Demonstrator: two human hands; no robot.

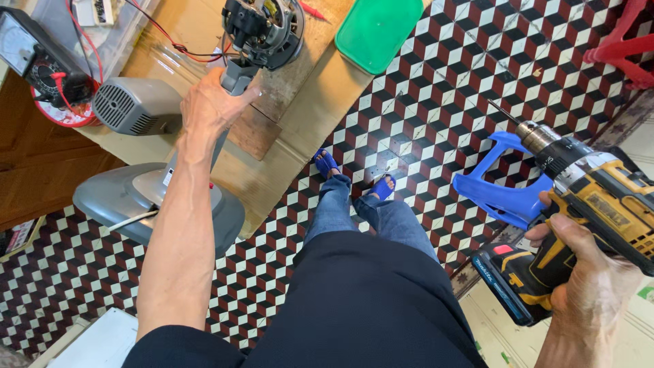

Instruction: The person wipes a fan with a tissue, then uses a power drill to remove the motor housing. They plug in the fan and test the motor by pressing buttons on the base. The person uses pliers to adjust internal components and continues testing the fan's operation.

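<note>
My left fingers [248, 93] wrap the grey fan neck [236, 78] at upper centre, below the exposed black motor [264, 28]. My right hand [582, 269] closes tight around a yellow cordless drill [599, 197] at lower right, above the chequered floor [436, 88].
</note>
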